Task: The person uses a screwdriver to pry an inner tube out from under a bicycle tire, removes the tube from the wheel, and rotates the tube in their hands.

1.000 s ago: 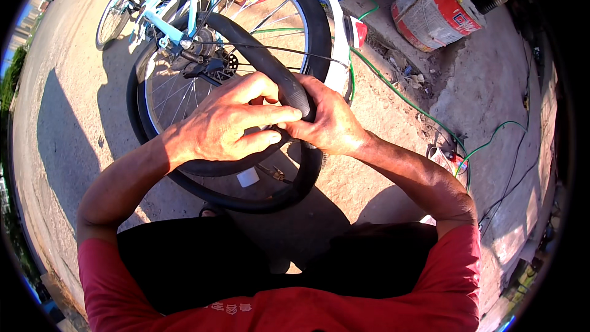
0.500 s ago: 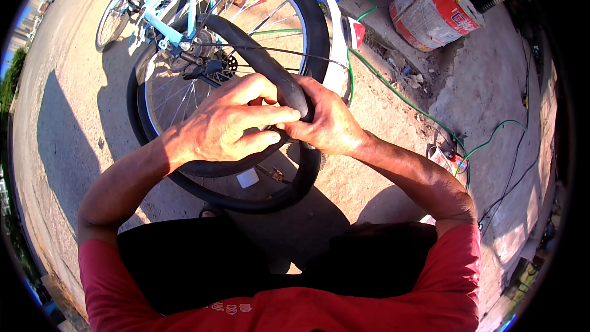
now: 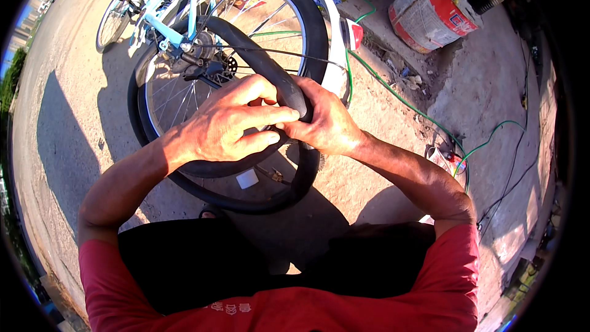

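A black bicycle inner tube (image 3: 255, 55) is drawn out over the rear wheel, and its lower loop hangs near my knees. My right hand (image 3: 329, 120) wraps round the tube from the right, thumb pressed on its near side. From the left, my left hand (image 3: 230, 120) meets it at the same spot. One finger is laid straight against the rubber, and others bend toward the tube, their tips partly hidden. Behind the hands are the wheel's silver rim (image 3: 303, 21), black tyre (image 3: 318, 40) and spokes. The light blue bicycle frame (image 3: 165, 27) lies beyond, to the left.
A white fender (image 3: 335, 9) with a red reflector (image 3: 355, 35) curves beside the wheel. At the far right stands a red-and-white bucket (image 3: 430, 15). A green cord (image 3: 399, 95) crosses the ground toward a small container (image 3: 441, 158). A white piece (image 3: 247, 179) shows below the tyre.
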Demonstrator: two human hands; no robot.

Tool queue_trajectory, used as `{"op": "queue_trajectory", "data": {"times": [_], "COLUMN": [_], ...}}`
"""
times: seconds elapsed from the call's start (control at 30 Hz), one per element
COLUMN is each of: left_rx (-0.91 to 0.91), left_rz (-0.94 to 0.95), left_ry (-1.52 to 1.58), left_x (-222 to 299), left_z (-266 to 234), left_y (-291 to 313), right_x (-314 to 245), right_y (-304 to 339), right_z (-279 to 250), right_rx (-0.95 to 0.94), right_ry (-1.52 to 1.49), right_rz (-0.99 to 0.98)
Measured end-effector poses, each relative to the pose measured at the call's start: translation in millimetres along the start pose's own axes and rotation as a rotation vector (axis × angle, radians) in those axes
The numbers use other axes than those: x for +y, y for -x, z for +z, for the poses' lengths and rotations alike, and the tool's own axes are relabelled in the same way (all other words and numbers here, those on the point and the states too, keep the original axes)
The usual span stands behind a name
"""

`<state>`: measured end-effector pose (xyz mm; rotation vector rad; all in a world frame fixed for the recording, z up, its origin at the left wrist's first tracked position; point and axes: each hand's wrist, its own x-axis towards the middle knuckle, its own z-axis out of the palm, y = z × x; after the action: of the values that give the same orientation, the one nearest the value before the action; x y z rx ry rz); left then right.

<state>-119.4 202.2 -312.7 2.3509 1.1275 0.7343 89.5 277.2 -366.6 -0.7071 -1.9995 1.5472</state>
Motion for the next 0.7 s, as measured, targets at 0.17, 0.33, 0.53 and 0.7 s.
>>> {"op": "queue_trajectory", "data": {"times": [0.17,0.33,0.53,0.7], "left_rx": [0.016,-0.008,-0.022,-0.023], "left_rz": [-0.004,0.025,0.000,-0.021], "left_ry": [0.010,-0.016,-0.016,-0.007], "left_x": [-0.1,-0.8,-0.3,0.7], "left_z": [0.7,-0.9,-2.4,-2.3], "left_y": [-0.7,-1.1,-1.2,-0.8], "right_x": [-0.9,0.5,-7.2,-5.3], "right_y": [0.3,-0.6,1.0,0.7], "right_z": [-1.3,-0.3,-2.3,-1.1], "right_rx": [-0.010,-0.021,-0.035,-0.028], "right_ry": [-0.003,-0.025,-0.030,-0.053], "right_rz": [0.031,0.005,0.050,0.042]}}
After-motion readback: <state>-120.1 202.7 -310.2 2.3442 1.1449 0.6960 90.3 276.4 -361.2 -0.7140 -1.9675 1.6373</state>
